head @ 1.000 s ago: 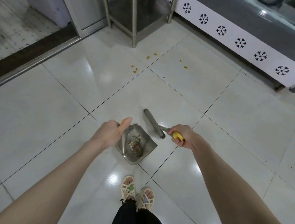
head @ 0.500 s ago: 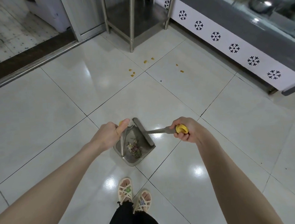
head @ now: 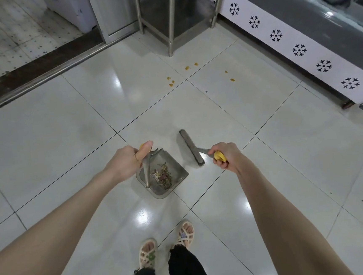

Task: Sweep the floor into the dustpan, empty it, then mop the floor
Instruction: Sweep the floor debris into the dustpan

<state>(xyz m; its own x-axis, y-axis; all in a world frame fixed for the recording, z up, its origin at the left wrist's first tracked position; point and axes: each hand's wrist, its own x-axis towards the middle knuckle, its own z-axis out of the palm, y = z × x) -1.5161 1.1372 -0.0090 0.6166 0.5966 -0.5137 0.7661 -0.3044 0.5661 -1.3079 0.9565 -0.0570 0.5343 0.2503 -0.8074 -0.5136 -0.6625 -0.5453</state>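
Your left hand is wrapped tight around the yellow-capped top of the dustpan's slim metal handle, fingers curled shut, thumb pressed along the top. The dustpan is a grey, square-cornered pan sitting on the glossy pale floor tile, just ahead of your sandalled feet, and a loose heap of dry, brownish debris lies inside it. Your right hand has its fingers clenched around the broom's rounded yellow grip. The broom shows a long, narrow grey head with short bristles, resting on the tile just beside the pan's right edge, apart from it. Farther out, small orange crumbs are scattered near the steel legs and the grout lines.
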